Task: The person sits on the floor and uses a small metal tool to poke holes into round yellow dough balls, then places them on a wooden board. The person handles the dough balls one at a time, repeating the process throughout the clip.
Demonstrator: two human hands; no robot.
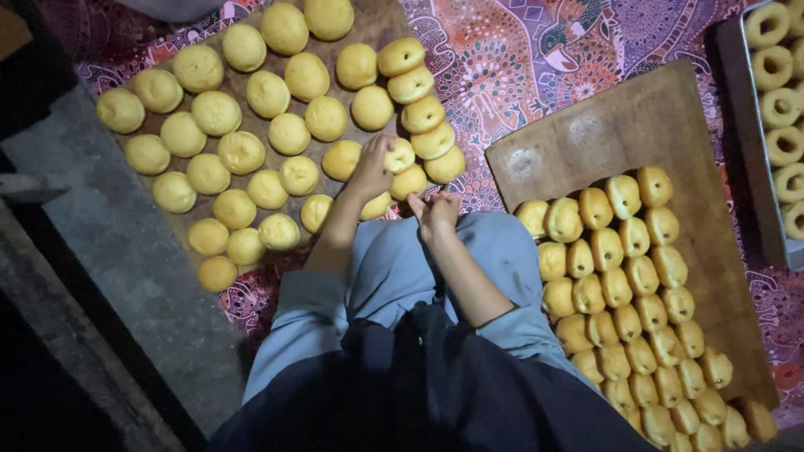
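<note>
My left hand (pixel 371 166) reaches over my knee to a wooden board (pixel 381 21) covered with several round yellow dough balls. Its fingers close around one dough ball (pixel 403 155) in the board's right-hand column, near the front edge. My right hand (pixel 435 212) hovers just above my lap, close to the left hand, with the fingers pinched together. Nothing shows between those fingers.
To my right, a second wooden board (pixel 636 117) holds several rows of shaped yellow dough pieces (pixel 615 289), its far end bare. A metal tray (pixel 741 125) of ring-shaped dough stands at the far right. A patterned cloth (pixel 519 59) lies under both boards, and a grey concrete ledge (pixel 126 251) runs along my left.
</note>
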